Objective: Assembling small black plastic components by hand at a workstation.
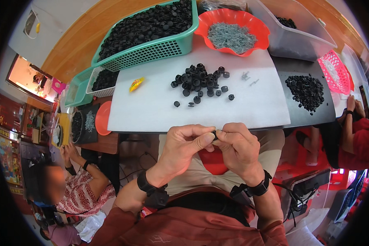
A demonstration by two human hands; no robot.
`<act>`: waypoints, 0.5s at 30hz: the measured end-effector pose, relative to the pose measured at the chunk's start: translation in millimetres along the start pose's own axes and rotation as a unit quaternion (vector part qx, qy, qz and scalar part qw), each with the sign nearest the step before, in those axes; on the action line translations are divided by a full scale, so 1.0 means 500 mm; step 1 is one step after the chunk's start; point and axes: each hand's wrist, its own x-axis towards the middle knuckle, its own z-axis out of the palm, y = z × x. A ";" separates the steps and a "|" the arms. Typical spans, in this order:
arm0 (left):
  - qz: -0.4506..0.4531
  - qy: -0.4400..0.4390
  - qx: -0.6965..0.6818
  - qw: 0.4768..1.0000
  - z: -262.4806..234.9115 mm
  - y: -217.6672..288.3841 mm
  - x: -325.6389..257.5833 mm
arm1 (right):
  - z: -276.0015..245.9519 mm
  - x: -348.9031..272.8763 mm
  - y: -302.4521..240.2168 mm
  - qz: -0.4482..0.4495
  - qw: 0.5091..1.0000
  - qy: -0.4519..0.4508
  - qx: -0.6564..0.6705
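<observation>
Black small round cap [214, 133] pinched between left hand [184, 144] and right hand [238, 146], both clamped on it, fingertips meeting over lap below white board [151, 110]; cap mostly hidden; loose black cap pile [201, 82] on board unworked, few metal screws [246, 76] beside; teal basket [151, 51] full, red bowl [233, 18] of screws behind

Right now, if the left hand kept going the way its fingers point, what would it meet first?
The left hand points right, toward the right hand. It would meet the small black part pinched between both hands' fingers, then the right hand itself; they already look to be touching, though depth is unclear.
</observation>
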 end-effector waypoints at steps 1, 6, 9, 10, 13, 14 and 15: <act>-0.001 -0.001 -0.001 1.000 0.001 -0.002 0.000 | -0.001 0.000 0.000 -0.007 1.000 -0.004 -0.005; 0.009 0.004 0.011 1.000 0.012 -0.011 -0.001 | -0.001 -0.007 0.010 -0.032 0.999 -0.003 -0.020; 0.019 0.003 0.024 1.000 0.013 -0.014 0.001 | -0.010 -0.007 0.012 -0.017 0.999 -0.015 -0.030; 0.004 0.008 0.014 1.000 0.010 -0.016 0.000 | -0.013 -0.007 0.013 0.001 1.000 -0.024 -0.014; -0.018 0.017 -0.005 1.000 0.009 -0.017 -0.007 | -0.021 -0.009 0.009 0.057 0.997 -0.050 0.025; -0.026 0.022 -0.012 0.999 0.010 -0.015 -0.010 | -0.023 -0.009 0.006 0.095 0.992 -0.067 0.052; -0.025 0.019 -0.015 0.999 0.010 -0.014 -0.011 | -0.028 -0.007 0.004 0.094 0.992 -0.068 0.048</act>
